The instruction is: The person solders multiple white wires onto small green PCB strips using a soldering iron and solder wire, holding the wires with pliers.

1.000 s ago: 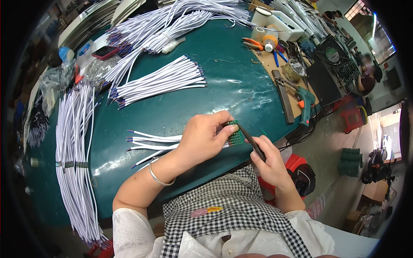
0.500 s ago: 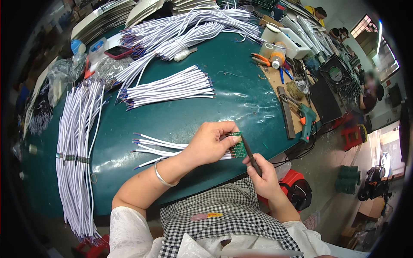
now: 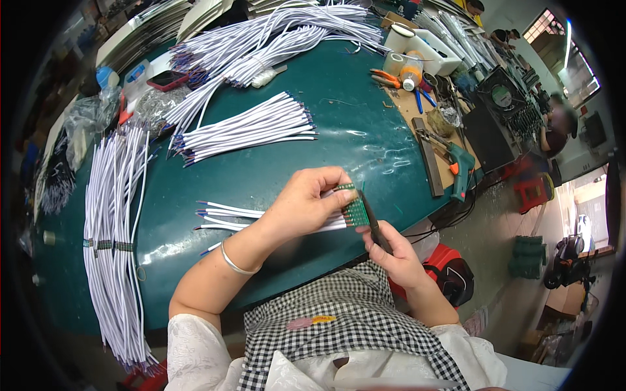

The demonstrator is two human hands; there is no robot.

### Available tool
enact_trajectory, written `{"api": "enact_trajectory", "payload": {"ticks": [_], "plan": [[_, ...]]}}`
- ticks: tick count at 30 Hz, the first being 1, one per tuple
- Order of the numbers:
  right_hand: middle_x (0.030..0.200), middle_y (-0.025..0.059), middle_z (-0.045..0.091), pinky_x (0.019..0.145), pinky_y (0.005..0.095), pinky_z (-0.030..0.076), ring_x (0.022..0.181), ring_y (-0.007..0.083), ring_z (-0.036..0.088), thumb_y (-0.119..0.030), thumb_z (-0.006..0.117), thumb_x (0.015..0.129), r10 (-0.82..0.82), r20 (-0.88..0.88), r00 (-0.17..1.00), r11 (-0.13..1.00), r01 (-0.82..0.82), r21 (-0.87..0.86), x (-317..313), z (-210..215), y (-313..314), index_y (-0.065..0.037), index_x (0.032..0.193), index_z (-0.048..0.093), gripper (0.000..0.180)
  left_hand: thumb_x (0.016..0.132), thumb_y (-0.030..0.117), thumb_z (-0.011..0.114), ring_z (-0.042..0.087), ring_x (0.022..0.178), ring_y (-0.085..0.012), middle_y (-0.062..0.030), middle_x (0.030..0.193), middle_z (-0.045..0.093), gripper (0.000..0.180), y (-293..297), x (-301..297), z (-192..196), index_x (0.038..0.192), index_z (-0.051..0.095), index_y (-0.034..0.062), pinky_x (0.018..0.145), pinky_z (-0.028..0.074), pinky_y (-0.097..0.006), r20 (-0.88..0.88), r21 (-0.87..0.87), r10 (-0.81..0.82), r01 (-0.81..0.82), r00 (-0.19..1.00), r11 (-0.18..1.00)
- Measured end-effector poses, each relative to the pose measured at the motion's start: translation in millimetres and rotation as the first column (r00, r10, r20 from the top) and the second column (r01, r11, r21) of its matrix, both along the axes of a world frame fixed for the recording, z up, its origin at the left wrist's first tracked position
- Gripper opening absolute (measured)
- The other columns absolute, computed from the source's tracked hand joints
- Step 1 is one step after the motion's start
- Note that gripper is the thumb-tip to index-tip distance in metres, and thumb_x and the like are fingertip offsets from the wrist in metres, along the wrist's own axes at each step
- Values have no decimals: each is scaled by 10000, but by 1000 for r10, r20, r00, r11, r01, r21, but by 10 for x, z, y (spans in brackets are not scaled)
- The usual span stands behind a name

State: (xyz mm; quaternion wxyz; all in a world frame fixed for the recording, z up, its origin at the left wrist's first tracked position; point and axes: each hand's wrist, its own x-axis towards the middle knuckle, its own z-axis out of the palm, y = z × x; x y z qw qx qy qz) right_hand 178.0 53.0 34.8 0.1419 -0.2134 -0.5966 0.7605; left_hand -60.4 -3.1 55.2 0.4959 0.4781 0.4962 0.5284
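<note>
My left hand (image 3: 316, 199) is closed on a small green circuit board (image 3: 356, 212), thumb on top. Several white cables (image 3: 241, 220) run left from the board, under my left hand and forearm, to bare coloured ends on the table. In my right hand (image 3: 396, 255) is a dark, narrow, flat tool (image 3: 373, 225), perhaps a file or a blade; its exact kind is unclear. The tool slants along the board's right edge, and my right fingers wrap its lower end beside the board's near corner. A thin green sliver (image 3: 397, 208) lies on the table to the right.
A short bundle of white cables (image 3: 244, 129) lies beyond my hands. A long tied bundle (image 3: 117, 280) is at the left, with a large pile (image 3: 274, 45) behind. At the right are a dark metal bar (image 3: 428, 156), a green glue gun (image 3: 462, 171), pliers (image 3: 385, 79) and a bottle (image 3: 410, 73).
The view has shifted slightly. Both hands stay at the board, which is tilted a little differently. The tool has moved slightly along the board's right edge, its lower end nearer my body now hidden more.
</note>
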Motion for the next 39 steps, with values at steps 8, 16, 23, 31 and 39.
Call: {"api": "enact_trajectory", "payload": {"ticks": [8, 16, 23, 31, 39], "plan": [[964, 75, 496, 743, 293, 440, 815, 178, 512, -86, 584, 920, -155, 192, 969, 761, -6, 649, 144, 61, 1, -22, 1298, 546, 385, 977, 116, 642, 522, 724, -23, 24, 776, 618, 130, -4, 7, 63, 918, 634, 0, 643, 448, -216, -201, 41, 77, -70, 977, 997], [991, 126, 573, 752, 355, 487, 820, 287, 595, -60, 606, 908, -233, 229, 945, 685, -8, 728, 191, 94, -9, -24, 1227, 583, 322, 895, 82, 721, 513, 625, -53, -26, 685, 604, 128, 8, 59, -3, 929, 634, -6, 564, 438, -263, -252, 77, 167, -152, 953, 985], [907, 58, 564, 624, 282, 448, 731, 156, 540, -63, 588, 956, -76, 281, 957, 882, -67, 467, 281, -22, 29, -13, 1161, 588, 211, 804, -53, 767, 592, 733, -44, 11, 824, 630, 231, -10, 14, 64, 966, 613, 7, 627, 505, -218, 33, -61, -21, 23, 999, 998], [840, 29, 426, 520, 238, 281, 664, 109, 378, -251, 576, 1014, 92, -374, 923, 760, -307, -572, 288, -264, 35, 2, 1186, 537, 309, 803, -63, 762, 583, 751, -34, 24, 827, 614, 242, -15, -8, 78, 977, 615, 19, 624, 499, -206, 161, -22, -99, 104, 982, 994], [861, -9, 453, 551, 212, 298, 663, 75, 375, -167, 590, 999, -160, -195, 968, 950, 97, -298, 406, -83, 203, -3, 1210, 533, 274, 825, -30, 757, 540, 721, -22, 42, 815, 583, 329, 20, 53, 134, 1132, 647, 18, 625, 479, -208, 84, -90, -79, 87, 993, 992]]}}
